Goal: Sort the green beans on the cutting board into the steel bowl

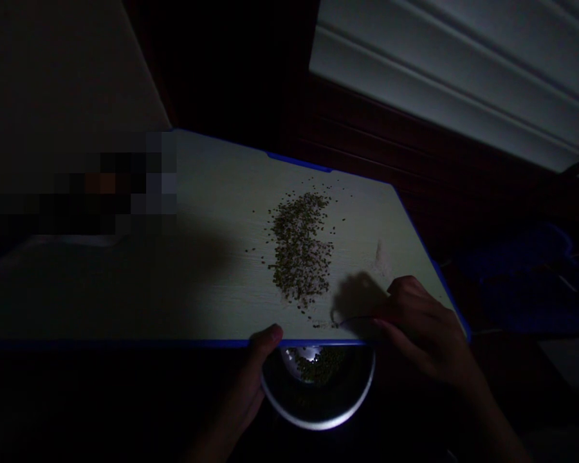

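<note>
A patch of small green and dark beans or seeds (302,251) lies spread over the pale tabletop (212,193). Below the table's near edge is a round metal bowl (325,424) with more of the green grains (318,366) inside. My left hand (253,373) grips the bowl at its left side, thumb over the blue table edge; its other fingers are partly hidden. Low over the right part of the table, my right hand (424,328) is closed in a pinch on a thin, dark, curved strip (354,319). The strip's tip is by a few grains (323,325) near the edge.
The table has a blue rim (174,344). A faint powdery smear (380,257) is on its right side. Blue fabric or a blue seat (516,283) shows dimly beyond the right edge. A blurred-out area (110,186) covers the far left. The room is dark.
</note>
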### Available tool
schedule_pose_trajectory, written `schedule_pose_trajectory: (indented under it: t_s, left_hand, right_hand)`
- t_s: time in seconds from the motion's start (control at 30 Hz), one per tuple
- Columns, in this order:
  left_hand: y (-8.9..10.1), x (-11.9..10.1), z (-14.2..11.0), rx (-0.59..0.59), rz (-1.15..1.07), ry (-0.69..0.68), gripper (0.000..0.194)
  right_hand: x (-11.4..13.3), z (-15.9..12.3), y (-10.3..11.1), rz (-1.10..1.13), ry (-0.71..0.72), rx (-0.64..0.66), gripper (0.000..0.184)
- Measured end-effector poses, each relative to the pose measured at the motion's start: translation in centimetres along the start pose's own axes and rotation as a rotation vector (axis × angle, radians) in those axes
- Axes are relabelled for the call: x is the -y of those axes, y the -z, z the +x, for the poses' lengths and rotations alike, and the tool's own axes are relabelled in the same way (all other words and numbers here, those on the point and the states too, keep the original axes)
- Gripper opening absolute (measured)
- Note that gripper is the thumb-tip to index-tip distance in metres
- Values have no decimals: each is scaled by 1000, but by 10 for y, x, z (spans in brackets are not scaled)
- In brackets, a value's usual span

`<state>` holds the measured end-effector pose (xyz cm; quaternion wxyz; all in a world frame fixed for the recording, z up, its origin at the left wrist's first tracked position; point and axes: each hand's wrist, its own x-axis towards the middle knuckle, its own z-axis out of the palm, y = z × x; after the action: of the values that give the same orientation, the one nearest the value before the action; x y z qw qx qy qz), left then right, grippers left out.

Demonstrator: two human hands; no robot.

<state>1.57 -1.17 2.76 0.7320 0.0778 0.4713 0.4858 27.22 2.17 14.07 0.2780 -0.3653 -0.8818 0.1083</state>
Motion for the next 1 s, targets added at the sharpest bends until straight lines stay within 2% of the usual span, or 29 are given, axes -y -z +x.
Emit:
schedule_pose_trajectory:
  t_s: [0.1,0.3,0.67,0.8,1.0]
  left_hand:
    - [0,1,0,16,2,-10,40]
    - [0,1,0,11,-2,-13,50]
    - [0,1,1,19,24,-66,48]
    - [-1,0,0,13,15,-61,48]
    - [-1,0,1,58,13,-67,47]
  right_hand:
    - [0,1,0,-18,23,8,11]
    - [-4,4,0,-56,14,12,8]
    - [-7,10,2,-128,24,19,14]
    - [-4,11,4,-96,29,67,12]
    - [2,10,7,-94,42,68,11]
